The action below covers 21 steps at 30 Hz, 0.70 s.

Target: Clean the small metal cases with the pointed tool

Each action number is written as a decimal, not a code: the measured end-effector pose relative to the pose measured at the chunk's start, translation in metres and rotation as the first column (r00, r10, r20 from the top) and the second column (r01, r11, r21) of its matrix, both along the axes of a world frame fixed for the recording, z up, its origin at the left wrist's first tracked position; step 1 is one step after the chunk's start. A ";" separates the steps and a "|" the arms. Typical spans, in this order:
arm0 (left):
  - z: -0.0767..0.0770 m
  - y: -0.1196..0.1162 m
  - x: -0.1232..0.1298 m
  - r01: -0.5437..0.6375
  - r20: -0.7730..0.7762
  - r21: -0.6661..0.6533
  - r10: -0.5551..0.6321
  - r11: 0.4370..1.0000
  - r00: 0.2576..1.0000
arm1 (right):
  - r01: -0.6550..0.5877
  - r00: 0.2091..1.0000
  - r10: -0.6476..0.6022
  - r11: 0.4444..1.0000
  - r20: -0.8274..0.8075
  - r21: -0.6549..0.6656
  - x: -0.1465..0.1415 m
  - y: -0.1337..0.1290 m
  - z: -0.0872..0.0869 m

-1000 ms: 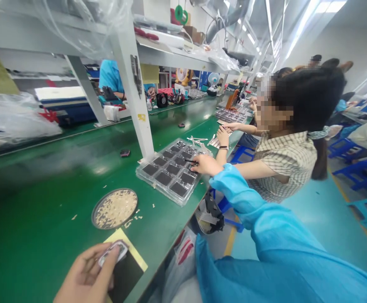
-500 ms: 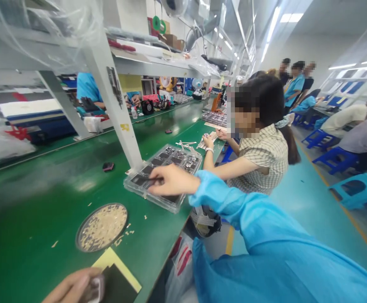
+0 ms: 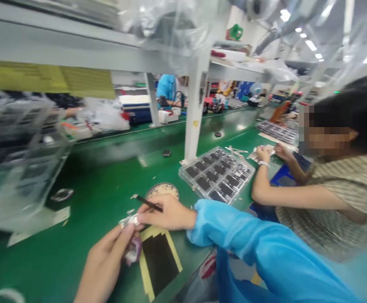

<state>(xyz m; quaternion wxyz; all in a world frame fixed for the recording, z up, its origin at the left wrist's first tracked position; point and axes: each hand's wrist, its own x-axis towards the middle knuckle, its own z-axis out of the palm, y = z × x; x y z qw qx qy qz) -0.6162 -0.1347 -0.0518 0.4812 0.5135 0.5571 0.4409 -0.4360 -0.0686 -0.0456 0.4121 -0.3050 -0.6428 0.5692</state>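
Observation:
My left hand is closed around a small purple-rimmed piece. A small silvery part shows at its thumb and fingertips; blur hides its details. My right hand, in a blue sleeve, grips a slim black stick-like tool, and its fingertips meet the silvery part. Below the hands lies a black sheet on yellow paper. Partly hidden behind my right hand is a round dish of small pale pieces. A clear compartment tray with dark flat parts stands farther right.
A person works close on the right. A white post rises from the green bench behind the tray. Clear plastic racks stand at left. Small dark pieces lie on the bench.
My right hand has come back from the tray to my left hand, bringing the black tool. My left hand has risen into fuller view. The camera view has turned left.

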 end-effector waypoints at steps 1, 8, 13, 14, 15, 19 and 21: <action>0.004 -0.001 0.004 0.032 0.025 -0.028 -0.031 0.999 0.999 | 0.023 1.000 -0.023 1.000 0.002 -0.011 0.001 -0.002 -0.002; 0.002 0.000 0.005 0.025 0.240 -0.101 0.000 0.995 0.971 | 0.092 0.992 -0.091 0.996 0.088 -0.009 0.003 -0.004 -0.003; 0.001 0.001 -0.006 0.017 0.377 -0.039 -0.001 0.999 0.926 | 0.138 0.987 -0.142 0.989 0.081 0.047 0.012 0.000 0.007; 0.002 0.002 -0.008 0.009 0.373 -0.024 0.001 1.000 0.928 | 0.096 0.990 -0.100 0.995 0.097 0.039 0.013 0.001 0.009; 0.002 0.002 -0.010 -0.002 0.354 -0.006 0.004 1.000 0.935 | 0.046 0.991 -0.050 0.998 0.126 0.031 0.014 0.000 0.010; 0.002 0.002 -0.016 -0.045 0.138 0.071 0.035 0.996 0.990 | -0.097 0.966 0.102 0.995 0.237 -0.035 0.011 -0.002 0.007; 0.002 0.000 -0.016 -0.047 0.043 0.105 0.043 0.993 0.998 | -0.100 0.964 0.115 0.992 0.239 -0.076 0.008 -0.003 0.003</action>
